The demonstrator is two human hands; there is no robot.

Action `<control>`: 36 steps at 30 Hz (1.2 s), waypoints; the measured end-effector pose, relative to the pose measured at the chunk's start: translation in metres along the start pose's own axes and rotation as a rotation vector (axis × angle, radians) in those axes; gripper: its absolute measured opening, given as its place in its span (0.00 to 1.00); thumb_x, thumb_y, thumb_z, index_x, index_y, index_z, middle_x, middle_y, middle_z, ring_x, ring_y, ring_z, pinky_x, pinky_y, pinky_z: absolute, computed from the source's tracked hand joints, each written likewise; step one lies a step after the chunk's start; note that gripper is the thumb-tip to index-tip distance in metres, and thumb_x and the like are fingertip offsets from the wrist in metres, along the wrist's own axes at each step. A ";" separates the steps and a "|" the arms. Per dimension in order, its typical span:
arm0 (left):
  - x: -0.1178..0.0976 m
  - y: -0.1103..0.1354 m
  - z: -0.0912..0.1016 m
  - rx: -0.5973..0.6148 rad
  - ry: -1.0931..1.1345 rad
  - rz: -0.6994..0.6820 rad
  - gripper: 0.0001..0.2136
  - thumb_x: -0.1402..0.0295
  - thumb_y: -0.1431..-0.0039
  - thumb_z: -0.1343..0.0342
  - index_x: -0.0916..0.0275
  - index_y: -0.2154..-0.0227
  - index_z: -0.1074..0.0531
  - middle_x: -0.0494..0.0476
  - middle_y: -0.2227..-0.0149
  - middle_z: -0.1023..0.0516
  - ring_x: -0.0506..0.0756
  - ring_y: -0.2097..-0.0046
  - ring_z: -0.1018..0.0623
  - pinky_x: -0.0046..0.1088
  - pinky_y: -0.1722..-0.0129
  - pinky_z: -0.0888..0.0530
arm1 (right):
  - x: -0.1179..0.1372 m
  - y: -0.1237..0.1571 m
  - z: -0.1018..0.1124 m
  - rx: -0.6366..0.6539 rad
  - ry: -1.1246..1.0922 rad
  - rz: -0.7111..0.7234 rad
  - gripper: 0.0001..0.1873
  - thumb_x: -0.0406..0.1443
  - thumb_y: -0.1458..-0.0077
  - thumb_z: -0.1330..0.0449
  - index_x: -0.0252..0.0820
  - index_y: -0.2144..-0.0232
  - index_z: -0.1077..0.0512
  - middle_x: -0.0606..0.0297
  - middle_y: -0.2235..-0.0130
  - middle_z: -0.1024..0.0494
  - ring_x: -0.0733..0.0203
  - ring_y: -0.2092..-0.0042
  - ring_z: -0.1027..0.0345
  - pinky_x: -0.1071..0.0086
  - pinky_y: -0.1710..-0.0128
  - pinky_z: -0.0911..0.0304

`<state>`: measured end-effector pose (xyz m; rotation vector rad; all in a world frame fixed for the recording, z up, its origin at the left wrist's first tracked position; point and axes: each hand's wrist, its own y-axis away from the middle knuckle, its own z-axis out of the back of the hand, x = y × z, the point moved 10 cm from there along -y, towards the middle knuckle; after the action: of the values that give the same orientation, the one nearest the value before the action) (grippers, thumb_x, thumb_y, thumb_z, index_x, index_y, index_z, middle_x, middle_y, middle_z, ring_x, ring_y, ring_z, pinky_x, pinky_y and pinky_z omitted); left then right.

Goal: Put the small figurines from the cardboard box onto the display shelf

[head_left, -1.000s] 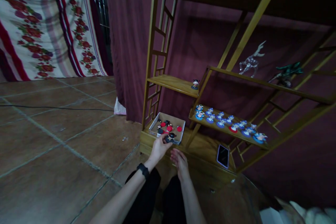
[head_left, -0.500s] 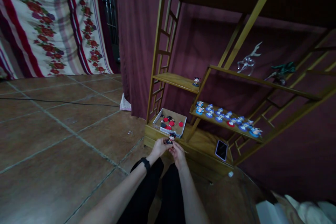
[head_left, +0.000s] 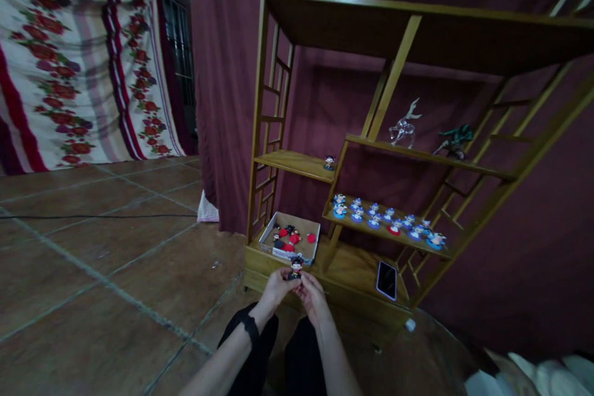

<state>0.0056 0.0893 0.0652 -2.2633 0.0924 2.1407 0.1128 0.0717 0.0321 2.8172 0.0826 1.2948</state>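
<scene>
Both hands meet low in the middle of the view around a small figurine [head_left: 296, 267] with black hair and a red body. My left hand [head_left: 275, 288] pinches it from the left, a black watch on the wrist. From the right, my right hand [head_left: 312, 296] closes its fingers on the same figurine. Just beyond stands an open cardboard box [head_left: 306, 227] on the bottom board of a wooden shelf unit [head_left: 297, 164], holding several more red and black figurines.
One figurine [head_left: 329, 163] stands on the small left shelf. Several blue figurines [head_left: 385, 216] line the lower right shelf. A glass deer [head_left: 404, 125] and a dark green figure [head_left: 452, 140] sit higher. A phone [head_left: 386, 279] lies on the bottom board. A cable crosses the tiled floor at left.
My left hand lifted a figurine out of the box and brought it toward me; my right hand came up and took hold of it too. The view tilted upward.
</scene>
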 end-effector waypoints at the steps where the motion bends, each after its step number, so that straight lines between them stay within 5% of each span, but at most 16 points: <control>1: 0.000 -0.001 0.002 -0.017 0.000 -0.002 0.18 0.63 0.71 0.35 0.66 0.74 0.28 0.50 0.81 0.28 0.50 0.77 0.29 0.26 0.76 0.34 | 0.001 0.000 -0.002 0.012 0.000 0.005 0.17 0.40 0.59 0.34 0.39 0.65 0.27 0.64 0.70 0.22 0.66 0.71 0.30 0.71 0.69 0.36; 8: -0.002 -0.007 0.009 -0.064 -0.039 0.002 0.17 0.68 0.73 0.35 0.65 0.76 0.31 0.49 0.79 0.28 0.50 0.77 0.29 0.25 0.75 0.33 | -0.003 -0.003 -0.002 0.013 -0.019 -0.027 0.20 0.42 0.62 0.34 0.40 0.65 0.27 0.62 0.67 0.22 0.63 0.68 0.29 0.70 0.67 0.36; 13: -0.031 -0.011 0.017 -0.085 -0.022 -0.030 0.17 0.65 0.75 0.33 0.65 0.77 0.31 0.49 0.80 0.28 0.51 0.76 0.29 0.26 0.75 0.34 | -0.010 -0.009 0.009 -0.042 -0.082 -0.079 0.21 0.42 0.64 0.33 0.40 0.65 0.27 0.62 0.68 0.22 0.64 0.70 0.30 0.71 0.69 0.36; 19: -0.112 -0.026 0.021 -0.155 0.022 -0.131 0.20 0.63 0.75 0.32 0.64 0.76 0.32 0.47 0.82 0.31 0.49 0.79 0.31 0.24 0.77 0.37 | -0.009 -0.011 0.013 -0.020 -0.098 -0.067 0.19 0.41 0.62 0.34 0.39 0.65 0.26 0.60 0.65 0.23 0.64 0.67 0.31 0.71 0.66 0.37; 29: -0.305 -0.076 -0.014 -0.176 -0.078 -0.594 0.20 0.63 0.69 0.33 0.67 0.70 0.29 0.56 0.72 0.24 0.51 0.71 0.27 0.25 0.70 0.33 | -0.007 -0.010 0.016 -0.045 -0.110 -0.038 0.20 0.42 0.63 0.34 0.40 0.65 0.26 0.60 0.65 0.23 0.63 0.66 0.31 0.70 0.64 0.37; 32: -0.335 -0.094 -0.025 -0.263 -0.198 -0.634 0.21 0.62 0.69 0.33 0.67 0.69 0.27 0.58 0.72 0.24 0.53 0.69 0.26 0.27 0.69 0.33 | -0.005 -0.009 0.016 -0.051 -0.125 -0.038 0.20 0.43 0.63 0.34 0.40 0.65 0.26 0.60 0.65 0.23 0.63 0.65 0.31 0.69 0.64 0.37; 36: -0.342 -0.123 -0.042 -0.299 -0.378 -0.560 0.21 0.62 0.69 0.33 0.66 0.68 0.26 0.60 0.70 0.23 0.57 0.64 0.25 0.29 0.64 0.34 | -0.002 -0.008 0.016 -0.062 -0.138 -0.029 0.20 0.42 0.65 0.33 0.40 0.66 0.26 0.60 0.65 0.23 0.62 0.66 0.31 0.69 0.64 0.36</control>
<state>0.0359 0.2186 0.4057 -1.6568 -0.8098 2.2940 0.1240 0.0795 0.0197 2.8319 0.0773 1.0747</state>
